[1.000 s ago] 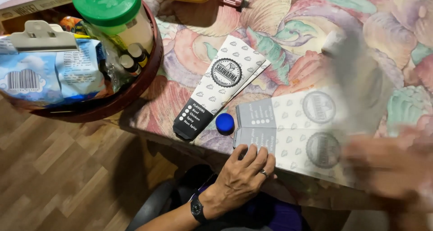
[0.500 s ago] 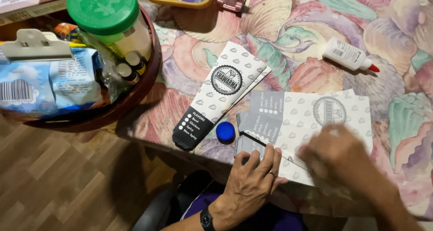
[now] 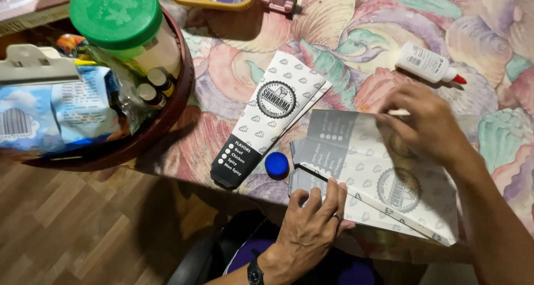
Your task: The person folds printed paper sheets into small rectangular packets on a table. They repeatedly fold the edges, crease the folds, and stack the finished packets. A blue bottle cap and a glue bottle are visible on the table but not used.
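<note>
Printed paper sleeves (image 3: 384, 179) lay flat on the floral tablecloth (image 3: 345, 34). Left hand (image 3: 311, 226) pressed open-palmed on their near corner; right hand (image 3: 425, 123) rested spread on the top edge. A blue cap (image 3: 276, 165) sat just beside, a glue bottle (image 3: 425, 63) farther back.

The small round blue cap (image 3: 276, 165) lies on the floral-patterned surface (image 3: 345, 34), between the folded printed paper sleeve (image 3: 267, 118) at left and the flat unfolded printed paper sleeve (image 3: 378, 173) at right.
</note>
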